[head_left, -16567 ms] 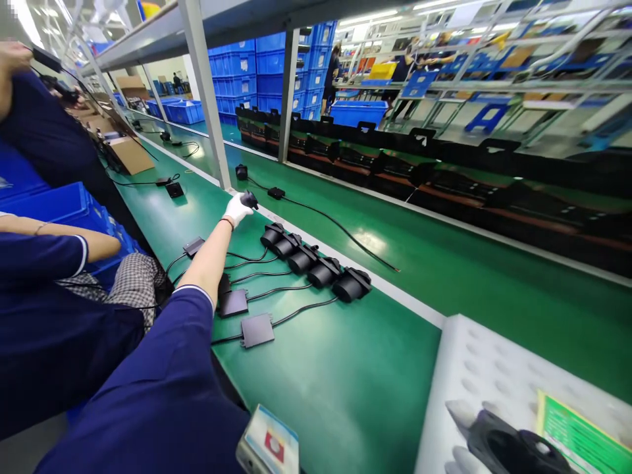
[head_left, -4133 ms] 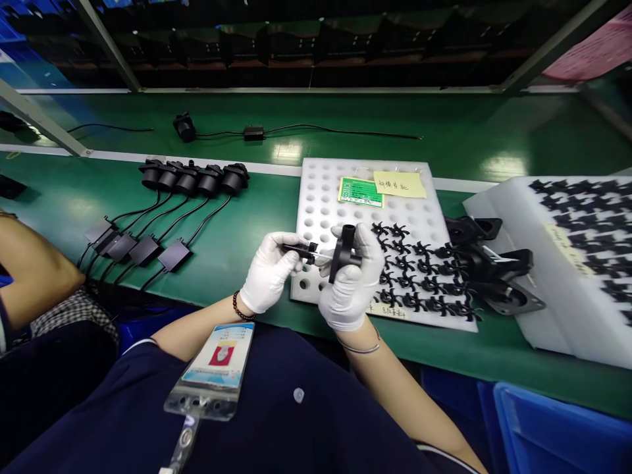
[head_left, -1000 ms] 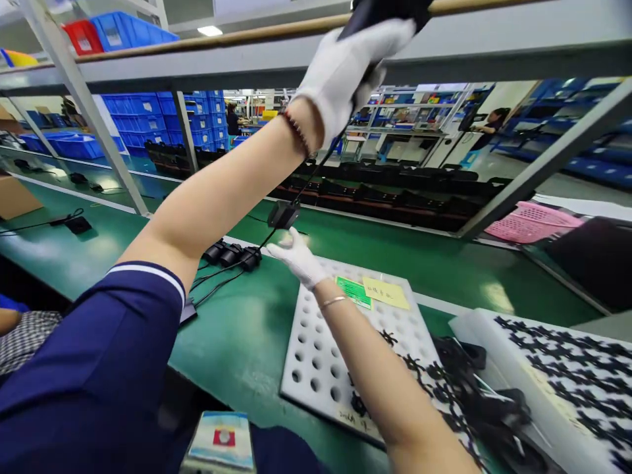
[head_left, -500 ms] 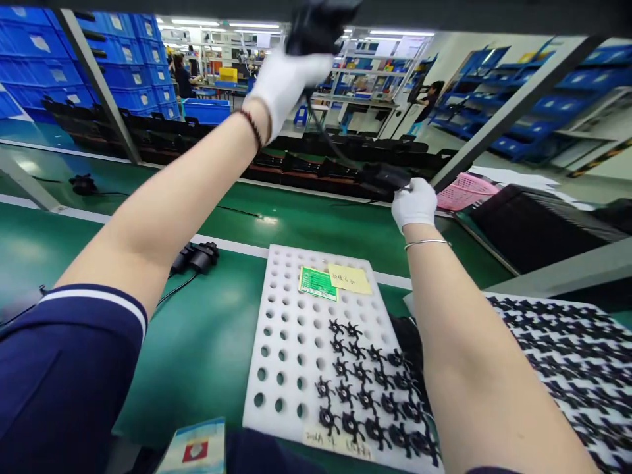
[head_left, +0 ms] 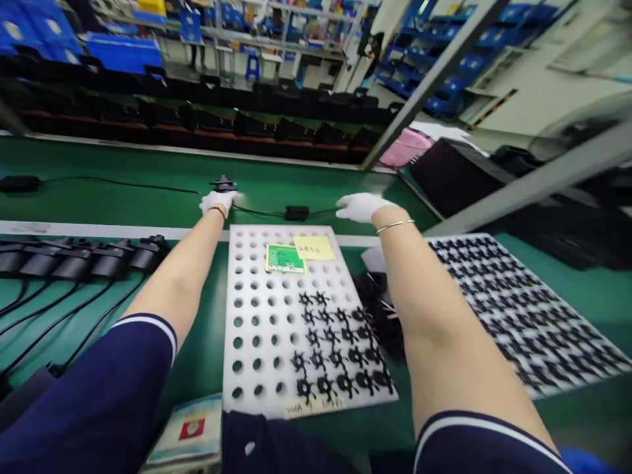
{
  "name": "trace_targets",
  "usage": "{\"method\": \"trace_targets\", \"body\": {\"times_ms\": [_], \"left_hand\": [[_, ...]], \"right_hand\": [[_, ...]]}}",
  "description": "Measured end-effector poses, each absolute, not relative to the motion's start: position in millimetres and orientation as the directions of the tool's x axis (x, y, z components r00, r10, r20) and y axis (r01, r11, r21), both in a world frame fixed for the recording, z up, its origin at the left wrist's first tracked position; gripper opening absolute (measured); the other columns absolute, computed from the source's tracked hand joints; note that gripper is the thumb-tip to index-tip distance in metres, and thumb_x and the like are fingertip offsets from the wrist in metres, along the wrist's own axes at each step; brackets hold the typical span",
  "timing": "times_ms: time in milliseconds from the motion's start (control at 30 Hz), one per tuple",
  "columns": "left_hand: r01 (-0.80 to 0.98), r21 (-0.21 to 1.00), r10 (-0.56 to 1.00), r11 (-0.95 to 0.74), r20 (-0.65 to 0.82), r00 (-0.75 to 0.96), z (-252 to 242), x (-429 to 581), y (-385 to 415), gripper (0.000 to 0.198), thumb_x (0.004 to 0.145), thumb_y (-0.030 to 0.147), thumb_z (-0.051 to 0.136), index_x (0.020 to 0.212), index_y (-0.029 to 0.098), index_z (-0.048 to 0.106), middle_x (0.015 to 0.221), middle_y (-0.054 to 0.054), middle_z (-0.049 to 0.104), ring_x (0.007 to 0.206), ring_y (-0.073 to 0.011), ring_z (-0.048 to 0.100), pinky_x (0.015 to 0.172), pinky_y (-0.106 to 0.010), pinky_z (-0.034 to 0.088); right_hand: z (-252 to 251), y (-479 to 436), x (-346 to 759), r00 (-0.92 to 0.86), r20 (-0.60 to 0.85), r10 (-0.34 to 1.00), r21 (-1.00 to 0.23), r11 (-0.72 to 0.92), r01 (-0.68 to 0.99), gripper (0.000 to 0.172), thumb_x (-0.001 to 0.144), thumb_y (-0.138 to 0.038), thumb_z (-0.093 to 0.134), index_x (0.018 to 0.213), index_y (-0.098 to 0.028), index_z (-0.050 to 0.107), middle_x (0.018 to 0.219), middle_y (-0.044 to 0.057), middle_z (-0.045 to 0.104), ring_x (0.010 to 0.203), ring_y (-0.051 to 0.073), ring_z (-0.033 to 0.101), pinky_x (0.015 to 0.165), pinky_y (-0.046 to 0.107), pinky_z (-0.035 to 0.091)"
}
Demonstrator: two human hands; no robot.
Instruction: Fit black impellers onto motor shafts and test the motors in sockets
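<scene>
My left hand (head_left: 217, 202), in a white glove, is closed on a dark round motor-like part (head_left: 224, 184) at the green belt (head_left: 276, 174) behind the bench. From this part a thin black cable runs right to a small black box (head_left: 297, 212) lying on the belt. My right hand (head_left: 361, 207), also gloved, hovers over the belt at the right of that box with its fingers stretched out, near the cable's continuation. In front of me lies a white foam tray (head_left: 257, 303) with rows of holes, partly filled with black claw-shaped parts (head_left: 336, 359).
Several black cylindrical parts with cables (head_left: 106, 260) stand in a row at left. Another white sheet of black parts (head_left: 523, 309) lies at right. A yellow note (head_left: 315, 248) and green card (head_left: 285, 259) rest on the foam tray. A metal post (head_left: 434, 76) rises at right.
Both hands have come down from the raised position to the belt, bringing the cabled part and its box with them. My right hand has let go of the box. The view has tilted downward.
</scene>
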State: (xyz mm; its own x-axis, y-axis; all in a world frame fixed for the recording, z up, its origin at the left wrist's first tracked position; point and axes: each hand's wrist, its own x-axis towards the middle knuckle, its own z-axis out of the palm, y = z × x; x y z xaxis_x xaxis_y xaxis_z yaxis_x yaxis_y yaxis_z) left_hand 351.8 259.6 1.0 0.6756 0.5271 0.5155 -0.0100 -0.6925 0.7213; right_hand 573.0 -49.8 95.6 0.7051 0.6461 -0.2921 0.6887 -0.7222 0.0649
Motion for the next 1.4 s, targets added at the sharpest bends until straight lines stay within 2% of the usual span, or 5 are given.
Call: {"method": "trace_targets", "body": {"times_ms": [233, 567, 867, 1133, 1400], "left_hand": [[0.21, 0.844, 0.699, -0.493, 0.242, 0.673, 15.1, 348.7, 259.0, 0.056, 0.081, 0.071, 0.073, 0.075, 0.019, 0.053, 0.088, -0.01, 0.069, 0.126, -0.0323, 0.062, 0.106, -0.051, 0.047], [0.025, 0.646, 0.077, -0.763, 0.052, 0.996, 12.0, 268.5, 59.7, 0.016, 0.064, 0.028, 0.084, 0.069, 0.019, 0.071, 0.086, -0.01, 0.07, 0.085, -0.0295, 0.066, 0.084, -0.041, 0.056], [0.022, 0.791, 0.226, -0.611, 0.148, 0.963, -0.3, 255.3, 18.5, 0.024, 0.073, 0.021, 0.072, 0.058, 0.023, 0.054, 0.082, -0.01, 0.065, 0.096, -0.0308, 0.062, 0.106, -0.048, 0.053], [-0.004, 0.81, 0.355, 0.587, -0.253, 0.9, 38.4, 200.4, 38.1, 0.019, 0.092, 0.029, 0.067, 0.092, 0.021, 0.05, 0.105, -0.007, 0.072, 0.096, -0.0244, 0.074, 0.088, -0.042, 0.061], [-0.075, 0.649, 0.366, 0.757, -0.325, 0.872, 42.8, 131.1, 29.8, 0.025, 0.085, 0.003, 0.069, 0.105, 0.019, 0.066, 0.102, -0.006, 0.069, 0.079, -0.0101, 0.064, 0.071, -0.021, 0.053]], "right_hand": [[93.3, -148.6, 496.9, 0.685, -0.527, 0.504, 0.122, -0.752, 0.648, 0.047, 0.072, -0.023, 0.084, 0.119, -0.023, 0.082, 0.109, 0.008, 0.081, 0.105, 0.032, 0.074, 0.093, 0.037, 0.057], [58.8, -166.4, 445.3, 0.812, -0.293, 0.505, 0.035, -0.843, 0.537, 0.051, 0.086, -0.032, 0.064, 0.132, -0.011, 0.071, 0.129, 0.025, 0.072, 0.123, 0.042, 0.067, 0.105, 0.049, 0.053], [68.8, -207.1, 382.3, 0.926, -0.042, 0.376, -0.999, -0.005, -0.043, 0.048, 0.083, -0.044, 0.054, 0.128, -0.029, 0.062, 0.135, 0.011, 0.069, 0.111, 0.029, 0.071, 0.085, 0.043, 0.063], [64.8, -208.9, 310.3, 0.915, -0.059, 0.4, -0.835, 0.482, -0.265, 0.019, 0.084, -0.043, 0.064, 0.098, -0.035, 0.074, 0.125, 0.004, 0.072, 0.125, 0.029, 0.066, 0.09, 0.048, 0.065], [60.1, -163.6, 267.5, 0.812, -0.169, 0.559, -0.816, 0.382, -0.433, 0.024, 0.082, -0.047, 0.079, 0.101, -0.032, 0.079, 0.112, 0.004, 0.077, 0.08, 0.017, 0.068, 0.054, 0.026, 0.054]]}}
